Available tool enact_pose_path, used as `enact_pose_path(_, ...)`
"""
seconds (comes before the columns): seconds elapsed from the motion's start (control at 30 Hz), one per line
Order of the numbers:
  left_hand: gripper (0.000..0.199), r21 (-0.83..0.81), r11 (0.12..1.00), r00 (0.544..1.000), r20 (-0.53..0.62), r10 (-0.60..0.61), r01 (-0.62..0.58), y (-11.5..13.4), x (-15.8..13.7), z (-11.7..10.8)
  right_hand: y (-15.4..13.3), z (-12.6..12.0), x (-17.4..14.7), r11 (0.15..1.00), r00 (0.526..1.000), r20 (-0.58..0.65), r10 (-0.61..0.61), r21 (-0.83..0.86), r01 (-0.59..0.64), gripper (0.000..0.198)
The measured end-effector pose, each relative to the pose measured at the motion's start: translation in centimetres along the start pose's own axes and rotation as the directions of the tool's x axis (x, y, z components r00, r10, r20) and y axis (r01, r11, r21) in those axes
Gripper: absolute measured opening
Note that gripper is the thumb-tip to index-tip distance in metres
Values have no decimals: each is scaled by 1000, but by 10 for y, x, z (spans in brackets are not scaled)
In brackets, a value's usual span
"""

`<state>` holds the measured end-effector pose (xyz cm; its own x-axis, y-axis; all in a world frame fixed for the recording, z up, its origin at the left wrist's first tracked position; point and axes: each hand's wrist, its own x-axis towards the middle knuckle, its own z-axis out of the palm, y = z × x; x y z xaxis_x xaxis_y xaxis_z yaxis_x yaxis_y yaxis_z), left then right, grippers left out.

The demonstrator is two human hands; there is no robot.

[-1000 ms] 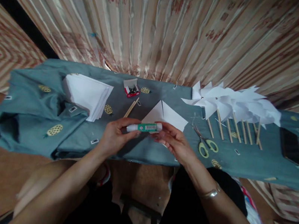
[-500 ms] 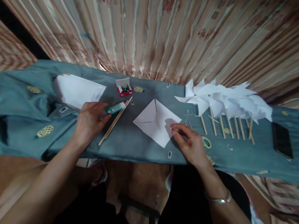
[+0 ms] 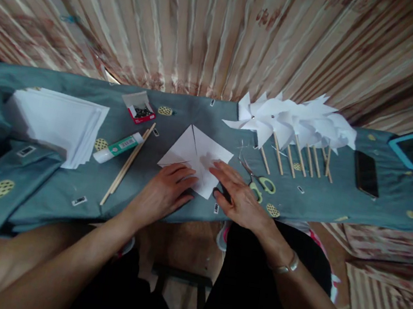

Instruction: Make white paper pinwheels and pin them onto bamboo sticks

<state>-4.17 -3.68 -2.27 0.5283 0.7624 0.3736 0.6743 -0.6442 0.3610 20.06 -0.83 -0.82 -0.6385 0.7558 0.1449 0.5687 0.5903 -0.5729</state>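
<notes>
Left hand (image 3: 163, 189), right hand (image 3: 241, 198): palms down

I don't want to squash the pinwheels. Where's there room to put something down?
There's bare cloth behind the folded paper, between the small red box and the pinwheels. Another free patch lies in front of the pinwheels' sticks, between the scissors and the phone. It's crowded on the left, where the glue stick, wooden sticks and paper stack sit close together.

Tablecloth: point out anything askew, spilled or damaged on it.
The tablecloth is rumpled at the left, a fold lapping over part of the paper stack; odd because it lies mostly flat elsewhere. No spill stands out.
</notes>
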Motion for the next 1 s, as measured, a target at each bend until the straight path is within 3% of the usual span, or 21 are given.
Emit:
enact_pose_path(0.33,15,68,996,998,-24,62,-60,-7,7,6,-1,3,1,1000,996,93,4,-9,-3,57)
enact_pose_path(0.6,20,94,994,998,-35,61,-57,-7,7,6,1,1,5,999,996,85,31,23,-33,60)
enact_pose_path(0.73,21,40,999,999,-30,30,-28,-6,8,5,-2,2,12,995,998,-2,57,81,-57,41)
enact_pose_path(0.87,21,26,1000,999,-48,9,-8,-4,9,3,-4,8,20,964,989,-85,121,249,-96,12)
enact_pose_path(1.0,19,-24,997,997,-45,-70,69,-2,9,3,-2,13,27,914,971,-116,208,377,-151,6)
